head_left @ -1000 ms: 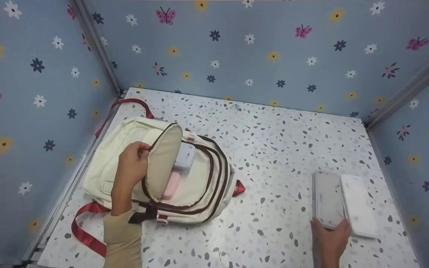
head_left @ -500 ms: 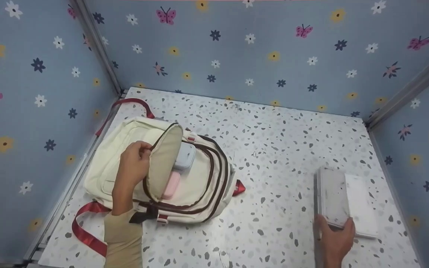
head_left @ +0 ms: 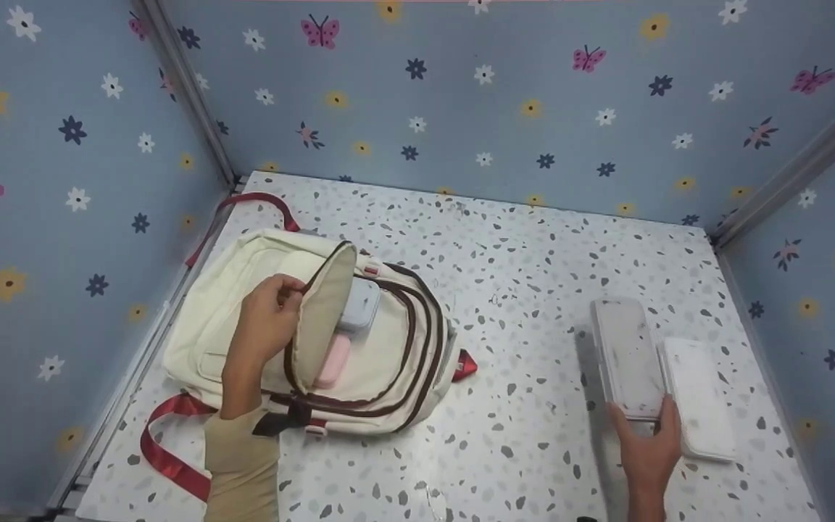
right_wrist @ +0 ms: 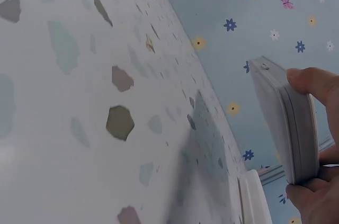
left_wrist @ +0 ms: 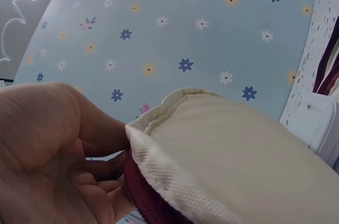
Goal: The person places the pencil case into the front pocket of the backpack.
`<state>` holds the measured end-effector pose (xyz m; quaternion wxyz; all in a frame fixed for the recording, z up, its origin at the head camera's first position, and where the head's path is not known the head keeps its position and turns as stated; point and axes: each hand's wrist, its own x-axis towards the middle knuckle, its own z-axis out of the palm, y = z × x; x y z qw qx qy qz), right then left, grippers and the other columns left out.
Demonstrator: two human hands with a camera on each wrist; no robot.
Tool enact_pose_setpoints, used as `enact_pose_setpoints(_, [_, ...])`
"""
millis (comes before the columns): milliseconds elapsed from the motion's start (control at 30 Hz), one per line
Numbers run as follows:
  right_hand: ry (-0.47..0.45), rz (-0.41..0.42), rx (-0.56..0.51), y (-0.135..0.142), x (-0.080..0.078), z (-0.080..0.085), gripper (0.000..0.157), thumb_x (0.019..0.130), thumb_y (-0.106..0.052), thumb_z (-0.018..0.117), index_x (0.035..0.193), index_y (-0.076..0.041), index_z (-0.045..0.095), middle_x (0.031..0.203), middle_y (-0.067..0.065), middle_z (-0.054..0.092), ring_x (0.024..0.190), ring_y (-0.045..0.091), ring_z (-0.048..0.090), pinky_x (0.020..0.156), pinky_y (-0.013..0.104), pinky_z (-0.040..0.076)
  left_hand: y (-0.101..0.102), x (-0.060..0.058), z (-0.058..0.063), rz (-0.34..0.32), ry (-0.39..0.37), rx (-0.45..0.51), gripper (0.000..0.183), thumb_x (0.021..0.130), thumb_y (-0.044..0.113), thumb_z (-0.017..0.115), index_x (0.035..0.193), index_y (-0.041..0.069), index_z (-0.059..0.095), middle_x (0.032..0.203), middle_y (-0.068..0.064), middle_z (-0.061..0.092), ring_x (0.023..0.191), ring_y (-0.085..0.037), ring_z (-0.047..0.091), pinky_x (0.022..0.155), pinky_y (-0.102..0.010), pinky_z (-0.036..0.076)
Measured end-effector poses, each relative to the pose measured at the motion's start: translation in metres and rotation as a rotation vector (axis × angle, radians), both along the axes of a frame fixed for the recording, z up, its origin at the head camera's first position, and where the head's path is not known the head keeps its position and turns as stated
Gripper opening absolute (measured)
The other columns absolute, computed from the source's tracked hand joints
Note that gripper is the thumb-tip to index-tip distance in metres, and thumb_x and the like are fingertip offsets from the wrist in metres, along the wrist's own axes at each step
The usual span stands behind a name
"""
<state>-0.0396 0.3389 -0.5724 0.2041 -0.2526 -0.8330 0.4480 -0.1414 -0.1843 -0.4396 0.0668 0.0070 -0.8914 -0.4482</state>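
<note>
A cream backpack (head_left: 243,261) with dark red trim lies on the left of the table. My left hand (head_left: 269,319) pinches the edge of its front pocket flap (head_left: 325,312) and keeps it folded back; the left wrist view shows thumb and fingers at the flap's rim (left_wrist: 175,176). Inside the pocket sit a pale blue case (head_left: 361,304) and a pink case (head_left: 333,361). On the right, my right hand (head_left: 647,449) grips a flat, whitish rectangular case (head_left: 628,355) by its near end. The right wrist view shows this case (right_wrist: 280,113) raised above the table, its shadow below.
A second white rectangular case (head_left: 699,399) lies on the speckled table (head_left: 519,304), just right of the held one. Red straps (head_left: 167,457) trail off the backpack. Flowered panels (head_left: 461,94) enclose the back and both sides.
My right hand has lifted the whitish case off the table, and it now stands farther forward and slightly left. My left hand has shifted slightly right with the flap.
</note>
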Motion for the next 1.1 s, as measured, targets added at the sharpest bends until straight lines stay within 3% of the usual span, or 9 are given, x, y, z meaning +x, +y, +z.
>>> enact_pose_setpoints(267, [0.059, 0.120, -0.011, -0.019, -0.010, 0.010, 0.096, 0.074, -0.021, 0.083, 0.150, -0.009, 0.026, 0.154, 0.012, 0.031, 0.143, 0.027, 0.028, 0.117, 0.033, 0.021, 0.005, -0.001, 0.002, -0.029, 0.022, -0.001, 0.018, 0.094, 0.002, 0.050, 0.108, -0.004, 0.061, 0.099, -0.020, 0.063, 0.092, -0.031, 0.060, 0.081, -0.042, 0.044])
enact_pose_setpoints(600, [0.051, 0.262, -0.014, -0.040, -0.020, 0.024, 0.094, 0.072, -0.020, 0.084, 0.149, -0.008, 0.031, 0.154, 0.013, 0.031, 0.142, 0.029, 0.029, 0.116, 0.037, 0.023, 0.009, -0.001, 0.002, -0.036, 0.041, -0.001, 0.017, 0.093, 0.001, 0.052, 0.106, -0.005, 0.062, 0.098, -0.021, 0.063, 0.091, -0.034, 0.060, 0.092, -0.048, 0.036])
enact_pose_setpoints(867, [0.101, 0.400, 0.022, -0.060, -0.026, 0.028, 0.093, 0.069, -0.023, 0.086, 0.147, -0.010, 0.037, 0.152, 0.008, 0.035, 0.140, 0.023, 0.034, 0.113, 0.026, 0.028, 0.011, -0.001, 0.004, -0.033, 0.025, -0.025, 0.017, 0.094, 0.002, 0.051, 0.106, -0.004, 0.061, 0.098, -0.019, 0.063, 0.091, -0.031, 0.059, 0.083, -0.043, 0.041])
enact_pose_setpoints(1033, [0.129, 0.489, 0.014, -0.072, -0.030, 0.030, 0.091, 0.069, -0.014, 0.086, 0.146, -0.009, 0.038, 0.150, 0.008, 0.038, 0.137, 0.023, 0.038, 0.112, 0.026, 0.030, 0.014, 0.001, 0.007, -0.049, 0.036, -0.019, 0.017, 0.094, 0.001, 0.051, 0.106, -0.003, 0.062, 0.098, -0.019, 0.063, 0.091, -0.030, 0.059, 0.082, -0.042, 0.043])
enact_pose_setpoints(1100, [0.135, 0.524, 0.002, -0.077, -0.032, 0.029, 0.092, 0.068, -0.011, 0.086, 0.146, -0.007, 0.038, 0.150, 0.010, 0.038, 0.137, 0.025, 0.038, 0.110, 0.020, 0.029, 0.016, 0.001, 0.007, -0.054, 0.031, -0.013, 0.017, 0.094, 0.001, 0.051, 0.107, -0.003, 0.062, 0.099, -0.018, 0.062, 0.092, -0.030, 0.058, 0.082, -0.042, 0.043])
